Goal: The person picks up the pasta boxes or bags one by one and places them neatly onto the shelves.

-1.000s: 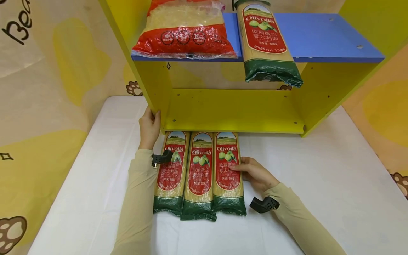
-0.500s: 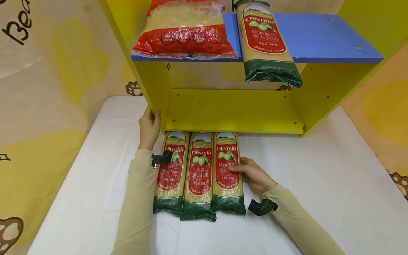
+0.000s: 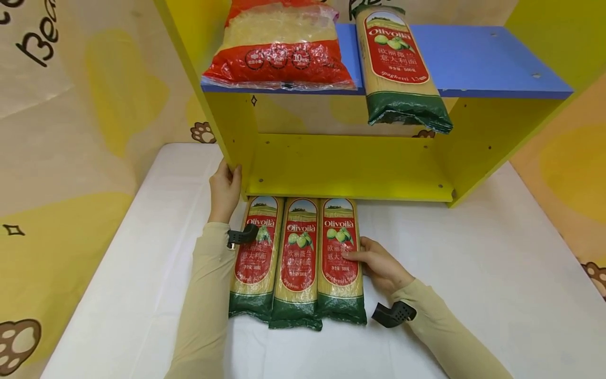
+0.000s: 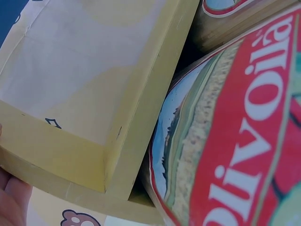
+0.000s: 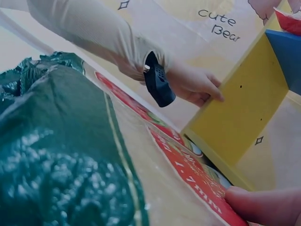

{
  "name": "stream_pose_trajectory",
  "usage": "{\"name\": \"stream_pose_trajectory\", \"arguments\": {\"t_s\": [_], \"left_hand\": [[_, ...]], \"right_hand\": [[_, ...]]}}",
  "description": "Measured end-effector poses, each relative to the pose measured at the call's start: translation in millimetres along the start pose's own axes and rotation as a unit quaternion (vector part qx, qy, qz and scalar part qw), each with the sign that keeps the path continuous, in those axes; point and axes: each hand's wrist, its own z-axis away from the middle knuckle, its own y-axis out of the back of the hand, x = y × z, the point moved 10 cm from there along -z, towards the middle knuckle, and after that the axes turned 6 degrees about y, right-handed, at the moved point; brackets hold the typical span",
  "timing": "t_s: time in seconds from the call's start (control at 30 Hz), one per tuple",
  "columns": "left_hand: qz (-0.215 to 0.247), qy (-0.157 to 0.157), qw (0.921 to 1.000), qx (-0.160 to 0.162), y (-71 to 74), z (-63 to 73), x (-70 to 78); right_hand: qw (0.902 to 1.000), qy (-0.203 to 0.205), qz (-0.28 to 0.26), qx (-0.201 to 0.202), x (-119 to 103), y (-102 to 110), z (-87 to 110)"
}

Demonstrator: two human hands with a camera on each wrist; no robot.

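Gripping yellow shelf side [image 3: 238, 123]: left fingers [image 3: 236, 175] | pinching row's rightmost spaghetti pack [image 3: 337, 271]: right fingers [image 3: 358, 256]

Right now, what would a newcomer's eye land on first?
Probably the yellow and blue shelf, with a red bag on the left of its blue board and a spaghetti pack jutting past the front edge. Below, three packs lie side by side on the white table. The left hand grips the shelf's left side; the right hand holds the rightmost pack.
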Motion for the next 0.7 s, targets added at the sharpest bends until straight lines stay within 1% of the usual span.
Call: {"name": "stream_pose_trajectory", "arguments": {"t_s": [0.2, 0.43, 0.7], "left_hand": [[0.003, 0.003, 1.0000, -0.001, 0.4, -0.2, 0.5], [0.004, 0.005, 1.0000, -0.002, 0.0, 0.3, 1.6], [-0.002, 0.007, 1.0000, -0.003, -0.2, 0.4, 1.5]], "right_hand": [[0.9998, -0.011, -0.019, 0.001, 4.7, 0.9, 5.1], [0.9979, -0.021, -0.062, -0.008, 6.8, -3.2, 16.5], [0.9973, -0.026, -0.069, -0.003, 8.9, -2.7, 27.0]]}}
